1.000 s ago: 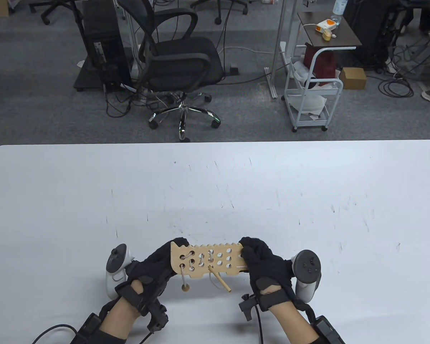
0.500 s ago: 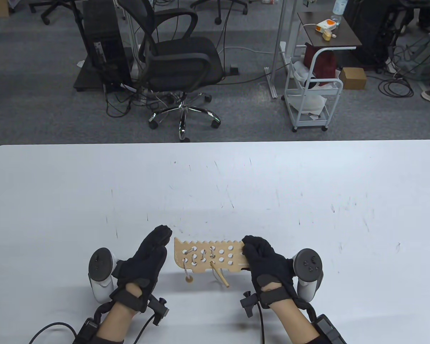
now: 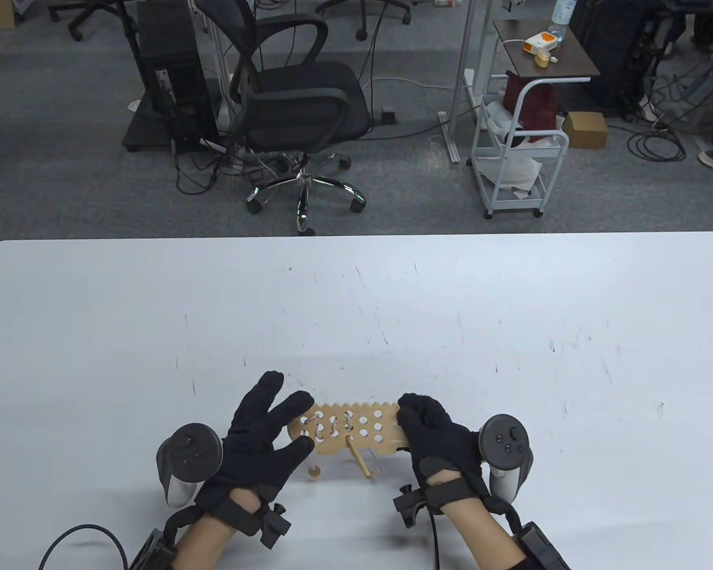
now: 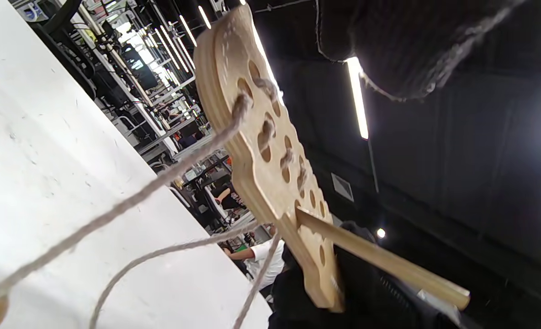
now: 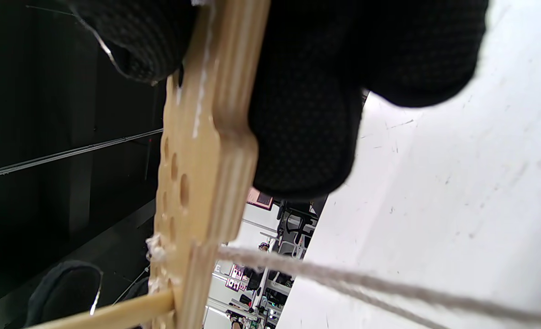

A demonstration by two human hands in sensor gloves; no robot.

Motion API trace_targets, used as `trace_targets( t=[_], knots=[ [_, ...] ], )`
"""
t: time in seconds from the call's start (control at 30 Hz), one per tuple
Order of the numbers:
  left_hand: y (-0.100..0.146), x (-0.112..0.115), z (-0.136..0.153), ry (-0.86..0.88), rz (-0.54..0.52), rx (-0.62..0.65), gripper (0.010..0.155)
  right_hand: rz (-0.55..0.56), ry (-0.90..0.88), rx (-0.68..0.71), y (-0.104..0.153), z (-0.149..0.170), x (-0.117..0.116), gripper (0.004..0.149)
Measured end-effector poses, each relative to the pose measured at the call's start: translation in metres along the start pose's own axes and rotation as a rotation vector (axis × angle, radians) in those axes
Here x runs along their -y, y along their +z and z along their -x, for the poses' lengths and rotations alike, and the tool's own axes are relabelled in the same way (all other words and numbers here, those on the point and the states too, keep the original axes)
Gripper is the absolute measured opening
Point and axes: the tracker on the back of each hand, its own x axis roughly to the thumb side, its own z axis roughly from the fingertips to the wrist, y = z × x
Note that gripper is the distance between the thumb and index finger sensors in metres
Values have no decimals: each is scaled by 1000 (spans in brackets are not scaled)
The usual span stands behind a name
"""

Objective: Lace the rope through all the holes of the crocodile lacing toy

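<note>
Above the white table (image 3: 154, 332), the right hand (image 3: 434, 433) grips the crocodile board (image 3: 356, 436) by its end; the left hand (image 3: 261, 433), fingers spread, has let go and returns toward the half-pushed wooden needle (image 3: 357, 458).

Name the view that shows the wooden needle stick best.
The left wrist view: the wooden needle stick runs nearly full length, poking through the crocodile board. In the table view it is small but whole. The right wrist view catches only a stub at the bottom edge.
</note>
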Motion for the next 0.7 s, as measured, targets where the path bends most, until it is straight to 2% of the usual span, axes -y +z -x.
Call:
trace_targets(
  t=[0.4, 0.7],
  knots=[
    [1, 19, -17, -316, 86, 78, 58, -47, 5, -7, 4, -1, -9, 49],
    [2, 31, -24, -443, 100, 117, 51, -94, -20, -4, 8, -4, -17, 49]
  ],
)
